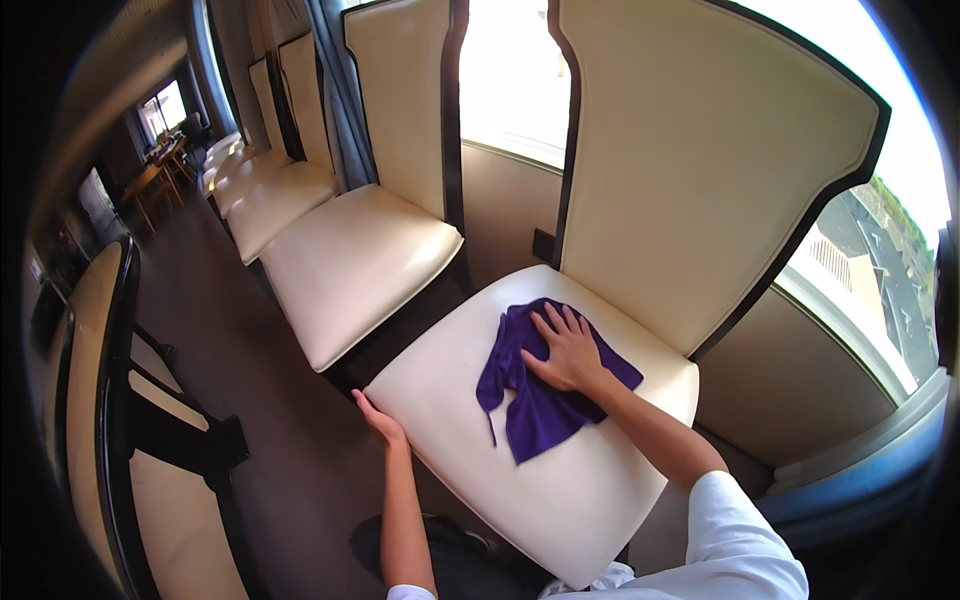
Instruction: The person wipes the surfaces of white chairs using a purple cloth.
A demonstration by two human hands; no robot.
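Spread over a cream padded chair seat (pixel 442 375) lies a crumpled dark purple cloth (pixel 551 420). My right hand (pixel 566 352) presses flat on top of the cloth, fingers apart, near the middle of the seat. At the seat's left corner, my left hand (pixel 386 420) holds the edge from the side, with part of the fingers hidden by the seat. The tall cream backrest (pixel 697 150) with its dark frame rises beyond the right hand. A thin strip of the cloth trails toward the left.
A row of matching chairs (pixel 360 255) runs along the windows to the far left. Dark-framed chairs (pixel 172 480) stand across the aisle floor (pixel 300 480). A blue-grey curtain (pixel 341 97) hangs by the wall. Wooden furniture (pixel 154 184) stands far back.
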